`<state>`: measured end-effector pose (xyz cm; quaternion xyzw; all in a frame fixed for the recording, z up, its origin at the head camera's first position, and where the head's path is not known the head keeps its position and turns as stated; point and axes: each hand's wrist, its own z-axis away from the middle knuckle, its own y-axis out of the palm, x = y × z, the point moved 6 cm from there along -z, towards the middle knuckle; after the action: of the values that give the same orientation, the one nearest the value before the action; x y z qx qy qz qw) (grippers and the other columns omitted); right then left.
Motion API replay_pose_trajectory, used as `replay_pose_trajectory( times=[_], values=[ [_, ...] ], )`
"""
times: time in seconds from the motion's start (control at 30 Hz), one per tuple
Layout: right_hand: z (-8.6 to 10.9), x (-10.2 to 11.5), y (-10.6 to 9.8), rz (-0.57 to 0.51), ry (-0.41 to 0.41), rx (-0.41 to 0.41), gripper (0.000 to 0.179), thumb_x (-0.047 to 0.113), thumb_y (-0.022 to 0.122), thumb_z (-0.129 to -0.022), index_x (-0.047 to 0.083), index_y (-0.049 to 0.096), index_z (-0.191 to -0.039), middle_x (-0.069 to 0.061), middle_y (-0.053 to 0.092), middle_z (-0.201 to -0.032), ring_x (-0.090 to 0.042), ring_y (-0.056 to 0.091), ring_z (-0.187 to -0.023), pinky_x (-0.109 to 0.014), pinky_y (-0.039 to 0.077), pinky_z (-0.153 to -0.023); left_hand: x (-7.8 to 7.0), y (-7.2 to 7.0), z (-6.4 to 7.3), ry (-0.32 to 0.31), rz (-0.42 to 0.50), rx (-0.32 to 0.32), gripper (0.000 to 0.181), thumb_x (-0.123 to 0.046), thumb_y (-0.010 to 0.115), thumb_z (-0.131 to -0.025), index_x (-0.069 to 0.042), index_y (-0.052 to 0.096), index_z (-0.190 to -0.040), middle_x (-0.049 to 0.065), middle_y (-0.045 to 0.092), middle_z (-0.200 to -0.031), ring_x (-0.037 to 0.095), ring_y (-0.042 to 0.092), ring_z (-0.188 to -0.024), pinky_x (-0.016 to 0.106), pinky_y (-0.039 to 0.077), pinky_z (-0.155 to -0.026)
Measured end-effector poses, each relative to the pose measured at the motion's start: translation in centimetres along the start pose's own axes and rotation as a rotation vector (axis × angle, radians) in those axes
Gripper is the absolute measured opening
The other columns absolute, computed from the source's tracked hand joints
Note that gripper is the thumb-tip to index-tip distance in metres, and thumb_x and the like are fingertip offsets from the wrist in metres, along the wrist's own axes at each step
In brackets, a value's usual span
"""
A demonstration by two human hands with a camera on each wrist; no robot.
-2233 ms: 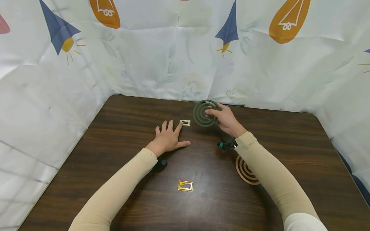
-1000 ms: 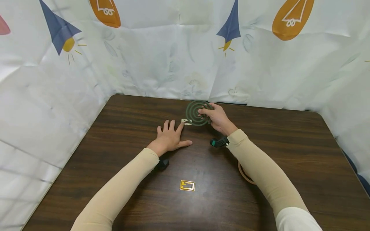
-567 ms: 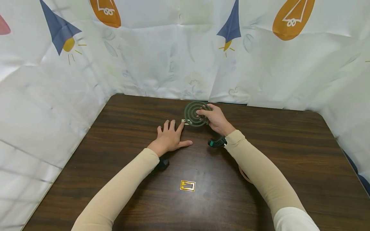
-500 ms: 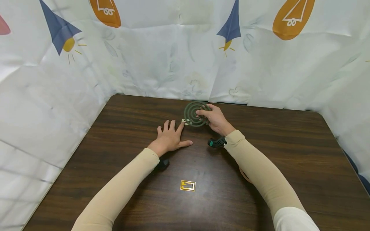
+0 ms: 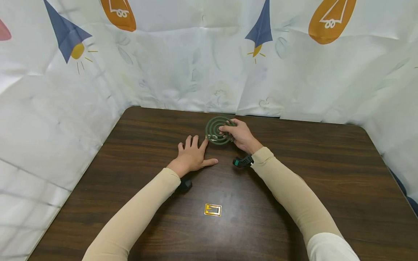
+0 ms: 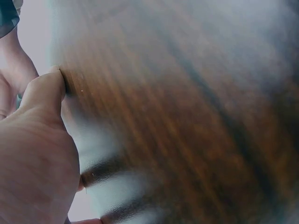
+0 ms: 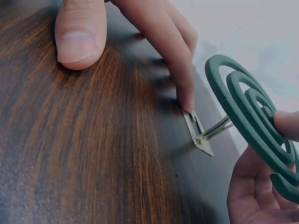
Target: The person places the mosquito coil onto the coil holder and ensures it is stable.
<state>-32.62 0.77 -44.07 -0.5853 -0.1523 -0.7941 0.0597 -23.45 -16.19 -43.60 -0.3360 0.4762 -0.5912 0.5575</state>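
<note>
My right hand (image 5: pixel 243 136) pinches a green mosquito coil (image 7: pixel 229 105) near its centre, thumb on the near face, and holds it tilted above the table. Below the coil lies a small metal coil stand (image 7: pixel 204 147), its thin prong bent up and reaching the coil's rings; whether they touch I cannot tell. My left hand (image 5: pixel 191 158) lies palm down with spread fingers, its index fingertip pressing on the stand's edge. In the head view the coil largely covers the stand. The left wrist view shows mostly blurred tabletop beside the left hand.
A yellow-gold coil stand (image 5: pixel 208 209) lies flat near the middle of the dark wooden table (image 5: pixel 156 221). A printed white curtain (image 5: pixel 183 65) rises behind the far edge. Black wrist devices (image 5: pixel 242 161) sit under the wrists.
My right hand has carried the green coil left, from beside the metal stand to over it. The right forearm now hides the brown coil seen earlier. My left hand stays in place.
</note>
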Motion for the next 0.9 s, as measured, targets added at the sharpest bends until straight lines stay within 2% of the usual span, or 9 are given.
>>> replay_pose_trajectory(
  times=[0.33,0.7,0.9],
  values=[
    [-0.38,-0.45,0.35,0.027,0.013,0.008,0.033,0.012,0.074,-0.096,0.01,0.053,-0.121,0.002,0.075,-0.085,-0.01,0.072,-0.074,-0.025,0.056,-0.065,0.03,0.03,-0.07,0.003,0.005,-0.007,0.098,-0.08,0.046,-0.094,-0.022,0.02,-0.168,0.023,0.012,-0.172,0.048,0.008,-0.161,0.072,0.02,-0.122],
    [-0.63,-0.53,0.51,0.03,0.039,-0.006,0.038,0.012,0.074,-0.096,0.01,0.051,-0.126,0.0,0.066,-0.101,-0.008,0.073,-0.08,-0.024,0.059,-0.075,0.01,0.01,-0.04,0.006,0.005,-0.002,0.096,-0.081,0.045,-0.094,-0.022,0.023,-0.167,0.023,0.012,-0.172,0.048,0.007,-0.161,0.072,0.019,-0.122],
    [-0.67,-0.62,0.67,0.039,0.034,-0.004,0.041,0.011,0.074,-0.096,0.007,0.05,-0.129,-0.001,0.068,-0.1,-0.008,0.074,-0.079,-0.024,0.06,-0.075,0.06,0.05,-0.08,0.005,0.008,-0.007,0.095,-0.08,0.046,-0.094,-0.022,0.026,-0.166,0.023,0.013,-0.172,0.049,0.008,-0.161,0.073,0.02,-0.121]
  ],
)
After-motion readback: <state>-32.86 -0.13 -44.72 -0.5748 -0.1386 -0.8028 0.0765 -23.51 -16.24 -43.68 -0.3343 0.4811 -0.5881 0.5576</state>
